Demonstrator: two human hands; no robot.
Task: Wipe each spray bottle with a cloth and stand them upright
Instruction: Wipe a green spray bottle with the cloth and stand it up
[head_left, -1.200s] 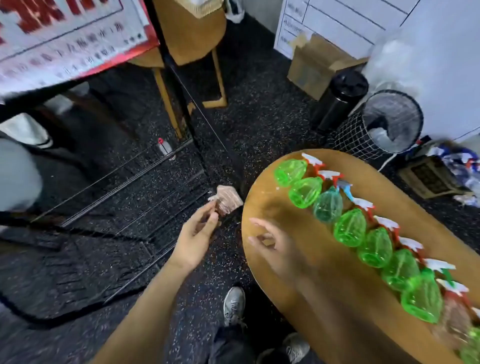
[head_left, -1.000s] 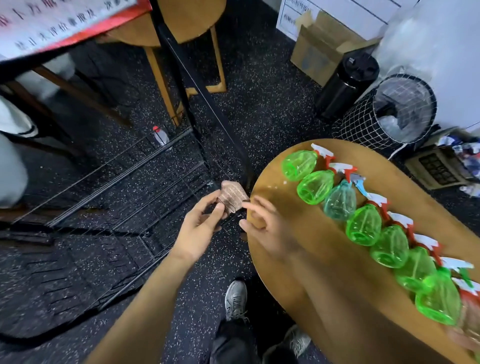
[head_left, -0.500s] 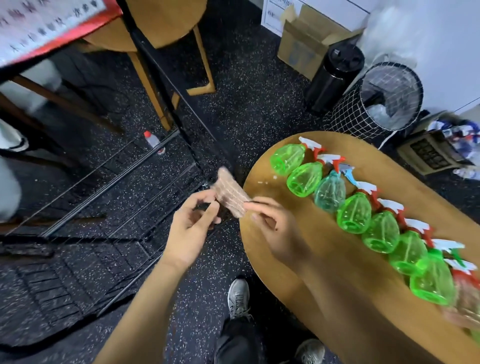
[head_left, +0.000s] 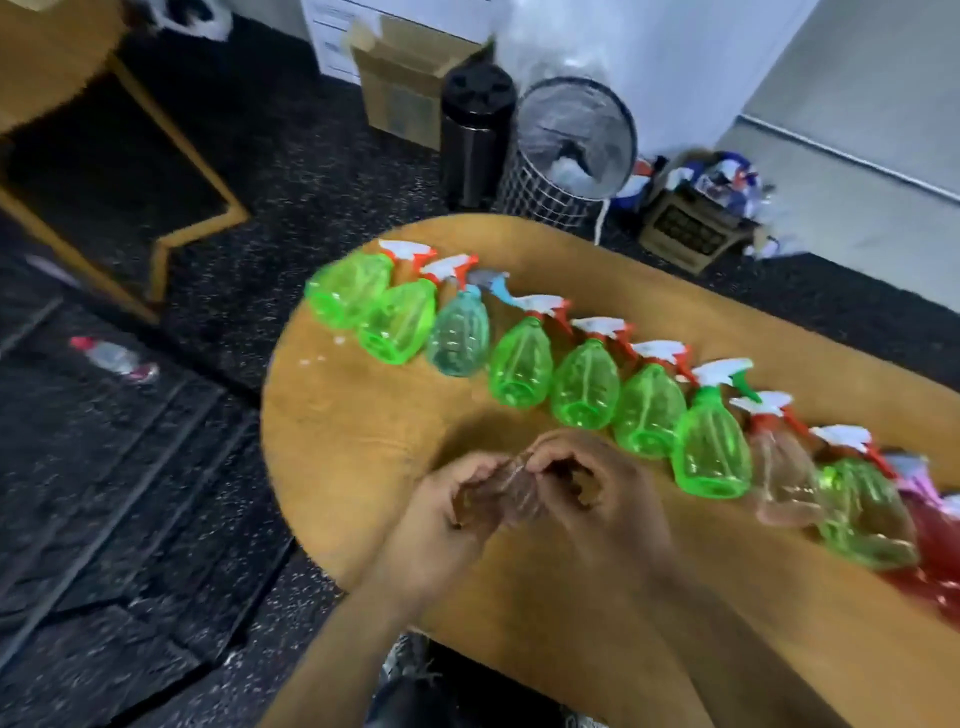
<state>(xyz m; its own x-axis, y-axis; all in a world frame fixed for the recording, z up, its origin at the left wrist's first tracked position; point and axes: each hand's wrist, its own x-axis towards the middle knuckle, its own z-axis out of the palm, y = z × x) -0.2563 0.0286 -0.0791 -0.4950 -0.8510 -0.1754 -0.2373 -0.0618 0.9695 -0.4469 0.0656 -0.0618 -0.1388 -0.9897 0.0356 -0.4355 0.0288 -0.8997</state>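
Several spray bottles lie on their sides in a diagonal row on the oval wooden table (head_left: 363, 441), from a green one (head_left: 348, 291) at the far left, past a pale blue one (head_left: 460, 332), to a red one (head_left: 940, 540) at the right edge. Most are green with white and red trigger heads. My left hand (head_left: 441, 514) and my right hand (head_left: 592, 488) meet above the near part of the table. Together they pinch a small brownish cloth (head_left: 511, 488) between them, fingers curled round it. The frame is blurred.
On the dark speckled floor behind the table stand a black bin (head_left: 475, 135), a wire mesh basket (head_left: 566, 156) and a cardboard box (head_left: 405, 88). A small plastic bottle (head_left: 114, 358) lies on the floor at left beside a black wire rack (head_left: 104, 467). Wooden chair legs (head_left: 171, 171) are far left.
Both hands have brought the cloth from the wire rack at left to above the table, and both now hold it. The view has swung right toward the bottles.
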